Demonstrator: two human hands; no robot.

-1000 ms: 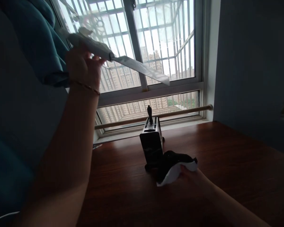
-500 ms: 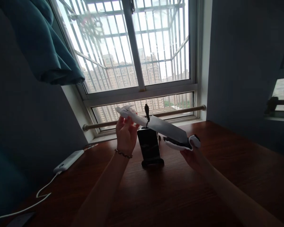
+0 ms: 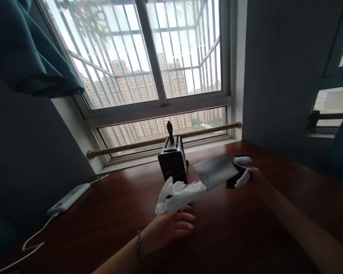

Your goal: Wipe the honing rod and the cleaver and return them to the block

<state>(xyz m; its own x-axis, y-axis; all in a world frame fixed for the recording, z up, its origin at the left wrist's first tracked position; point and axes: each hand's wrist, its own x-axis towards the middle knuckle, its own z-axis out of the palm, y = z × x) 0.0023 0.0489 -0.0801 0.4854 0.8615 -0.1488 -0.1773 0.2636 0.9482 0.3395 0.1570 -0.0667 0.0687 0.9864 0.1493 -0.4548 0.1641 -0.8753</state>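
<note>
My left hand [image 3: 171, 225] is closed round a knife handle wrapped in crumpled white paper [image 3: 177, 194], low over the wooden table [image 3: 223, 232]. The wide grey blade [image 3: 214, 171] runs from it to the right, lying nearly flat. My right hand [image 3: 253, 176] grips a black and white cloth [image 3: 240, 173] pressed on the blade's far end. Just behind the knife stands a dark knife block [image 3: 173, 161] with one dark handle [image 3: 169, 131] sticking up from it.
A white power bank [image 3: 68, 198] with a white cable [image 3: 31, 243] lies at the table's left. A wooden rod [image 3: 160, 140] runs along the barred window [image 3: 148, 57]. A teal curtain [image 3: 25, 49] hangs top left, and a dark wall [image 3: 277, 76] stands right.
The knife came down from high by the window to low over the table and turned flat. My right hand lifted the cloth from the table onto the blade's far end.
</note>
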